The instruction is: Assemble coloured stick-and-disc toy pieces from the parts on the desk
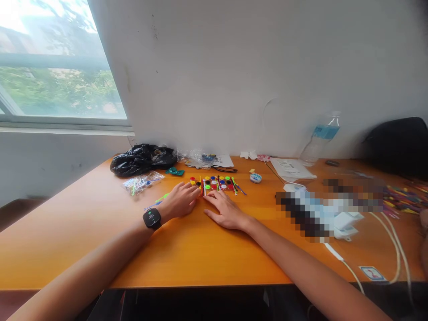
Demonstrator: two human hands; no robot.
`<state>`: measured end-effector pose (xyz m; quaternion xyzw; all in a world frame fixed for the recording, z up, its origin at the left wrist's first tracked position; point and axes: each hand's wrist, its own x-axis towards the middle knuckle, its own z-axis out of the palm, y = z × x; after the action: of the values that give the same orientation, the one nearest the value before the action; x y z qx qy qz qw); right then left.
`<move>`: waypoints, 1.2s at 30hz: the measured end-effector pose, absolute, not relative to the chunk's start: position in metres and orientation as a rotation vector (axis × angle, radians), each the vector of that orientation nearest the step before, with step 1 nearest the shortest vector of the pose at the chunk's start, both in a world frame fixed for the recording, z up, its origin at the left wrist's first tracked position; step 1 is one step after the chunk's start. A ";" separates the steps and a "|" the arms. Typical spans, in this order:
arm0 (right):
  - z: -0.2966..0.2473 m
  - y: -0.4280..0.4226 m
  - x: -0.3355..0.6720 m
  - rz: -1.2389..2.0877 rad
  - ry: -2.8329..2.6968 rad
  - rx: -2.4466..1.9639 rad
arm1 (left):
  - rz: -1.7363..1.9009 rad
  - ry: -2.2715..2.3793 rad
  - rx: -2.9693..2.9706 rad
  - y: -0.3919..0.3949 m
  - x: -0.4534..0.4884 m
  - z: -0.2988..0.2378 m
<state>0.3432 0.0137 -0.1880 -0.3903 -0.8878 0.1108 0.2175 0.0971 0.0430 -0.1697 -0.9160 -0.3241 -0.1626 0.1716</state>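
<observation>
On the wooden table (167,263) lie rows of small round pots with coloured lids (214,178), in red, yellow, blue, black and green. Thin coloured sticks (234,185), perhaps small brushes, lie across and beside them. My left hand (182,199), a black watch (152,218) on its wrist, rests with fingers stretched at the left end of the rows and hides some lids. Close to a white stick (204,187), my right hand (225,209) lies with its fingers extended and thumb spread away. Neither hand visibly grips anything.
A black plastic bag (140,160) and clear wrappers (142,182) lie back left. Beyond the rows are glasses (225,169). To the right are a round container (256,178), a plastic bottle (316,142), a white power strip with cords (346,225) and a dark bag (399,145).
</observation>
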 end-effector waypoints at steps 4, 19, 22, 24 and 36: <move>-0.188 0.013 0.344 0.300 -2.438 -1.049 | -0.461 -0.906 -2.602 0.042 0.100 -0.173; -0.177 -0.007 0.325 0.178 -2.382 -0.781 | -0.429 -0.905 -2.713 0.039 0.104 -0.173; -0.180 -0.001 0.331 0.189 -2.341 -0.949 | -0.474 -0.954 -2.741 0.038 0.105 -0.173; -0.183 0.003 0.334 0.207 -2.344 -1.032 | -0.507 -0.976 -2.762 0.037 0.106 -0.172; -0.185 0.006 0.339 0.247 -2.371 -0.925 | -0.623 -0.833 -2.792 0.030 0.106 -0.167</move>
<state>0.3389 0.0061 -0.1853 -0.3465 -0.8879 0.0925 0.2882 0.1056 0.0302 -0.1673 -0.9340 -0.2787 -0.2083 0.0808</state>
